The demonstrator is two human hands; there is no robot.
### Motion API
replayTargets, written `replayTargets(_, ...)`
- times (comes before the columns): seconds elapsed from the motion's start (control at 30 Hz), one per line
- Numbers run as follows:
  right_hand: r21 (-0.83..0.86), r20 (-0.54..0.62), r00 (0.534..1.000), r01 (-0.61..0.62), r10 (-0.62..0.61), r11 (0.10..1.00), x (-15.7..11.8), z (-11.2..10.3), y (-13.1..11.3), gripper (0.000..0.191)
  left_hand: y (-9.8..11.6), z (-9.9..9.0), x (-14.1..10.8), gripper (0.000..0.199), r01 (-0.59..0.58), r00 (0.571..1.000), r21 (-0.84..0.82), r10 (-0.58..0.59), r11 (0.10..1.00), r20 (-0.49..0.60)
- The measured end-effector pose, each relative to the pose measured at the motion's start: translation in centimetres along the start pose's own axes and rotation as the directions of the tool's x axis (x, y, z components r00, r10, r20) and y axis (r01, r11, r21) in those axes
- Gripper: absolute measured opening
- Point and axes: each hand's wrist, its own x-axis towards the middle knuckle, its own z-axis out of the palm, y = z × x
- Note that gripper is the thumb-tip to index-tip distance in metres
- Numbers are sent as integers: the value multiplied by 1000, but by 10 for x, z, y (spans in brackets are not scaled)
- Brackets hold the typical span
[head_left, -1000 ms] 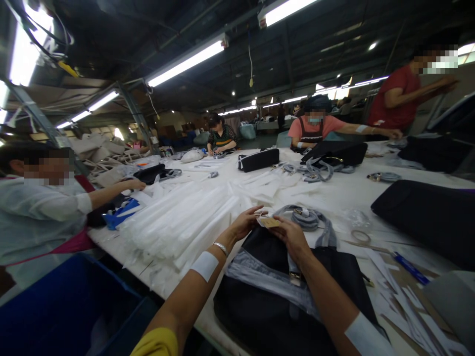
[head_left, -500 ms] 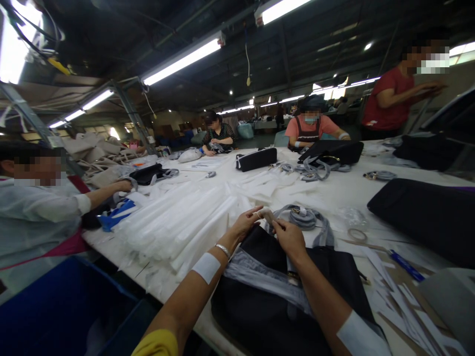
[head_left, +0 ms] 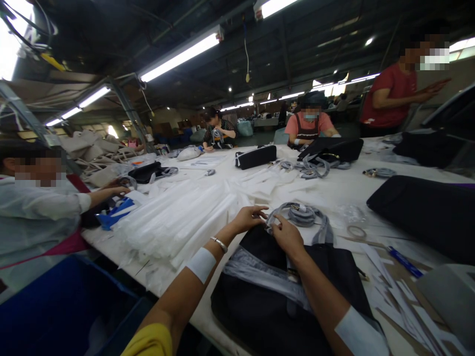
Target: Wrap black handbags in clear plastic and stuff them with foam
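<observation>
A large black bag (head_left: pixel 260 306) lies at the table's near edge, with a plastic-wrapped strap (head_left: pixel 263 277) across it. Another wrapped grey strap (head_left: pixel 323 222) loops up behind its top edge, beside a coiled grey strap (head_left: pixel 301 215). My left hand (head_left: pixel 249 218) is at the left end of that loop, its fingers bent and a little apart, with nothing visible between them. My right hand (head_left: pixel 287 236) pinches the wrapped strap at the bag's top edge. The small detail between my fingertips is too fine to make out.
Stacked clear plastic sleeves (head_left: pixel 170 217) lie left on the white table (head_left: pixel 222 170). Right are a black bag (head_left: pixel 426 212), a blue cutter (head_left: pixel 405 262), paper strips and a tape ring (head_left: pixel 356 231). A blue bin (head_left: pixel 67 306) stands lower left. Co-workers surround the table.
My left hand has opened slightly and drawn a little away from my right. The pale wrapping raised between my hands is now lower. The far co-worker has lifted a grey coil.
</observation>
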Motion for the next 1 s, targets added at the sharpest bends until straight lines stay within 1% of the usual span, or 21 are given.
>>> replayTargets(0.07,30,-10,1000,-16,16,999,3,1,2,50,-2,-13,-3,59,71,997,61,-69,996,-35)
replayTargets(0.13,107,-49,999,-4,9,994,5,2,4,51,-7,-25,-11,59,140,989,67,-136,988,-51)
replayTargets(0.23,239,-137,990,55,-23,970,8,6,8,47,-15,-38,-30,52,248,968,100,-250,964,1)
replayTargets(0.3,264,-170,984,91,-47,960,10,9,10,42,-18,-41,-43,41,305,947,154,-316,940,56)
replayTargets(0.37,263,-186,979,125,-77,957,12,11,11,38,-17,-41,-52,31,338,927,228,-364,913,83)
replayTargets(0.4,262,-194,977,142,-92,955,12,11,11,37,-15,-41,-55,27,347,922,270,-380,898,79)
replayTargets(0.47,266,-210,971,166,-111,950,13,11,11,37,-7,-38,-58,22,346,925,360,-379,866,22)
replayTargets(0.5,269,-218,969,171,-113,948,13,10,11,39,-1,-36,-57,21,336,934,403,-357,851,-24)
replayTargets(0.57,270,-230,967,168,-106,948,13,10,10,42,13,-28,-54,25,297,954,475,-277,828,-113)
replayTargets(0.6,266,-230,968,164,-103,950,13,10,10,43,21,-22,-51,27,273,962,497,-233,824,-141)
replayTargets(0.63,257,-225,969,158,-100,953,13,11,10,43,28,-15,-47,29,232,972,518,-186,823,-141)
replayTargets(0.67,246,-214,972,152,-100,957,13,12,10,44,34,-7,-43,30,171,985,552,-133,816,-108)
replayTargets(0.73,223,-179,979,135,-96,965,15,14,12,44,41,11,-34,31,7,999,637,-27,771,23)
replayTargets(0.8,206,-135,988,104,-77,973,16,16,14,44,38,27,-26,34,-117,990,702,25,703,141)
replayTargets(0.83,201,-114,992,83,-61,976,17,16,16,44,35,33,-24,35,-141,985,723,23,677,171)
replayTargets(0.9,199,-77,997,47,-32,979,19,17,18,43,26,42,-23,38,-132,983,744,-10,655,183)
replayTargets(1.0,214,-43,999,21,-12,977,20,18,20,43,18,45,-27,34,-146,974,779,-47,610,219)
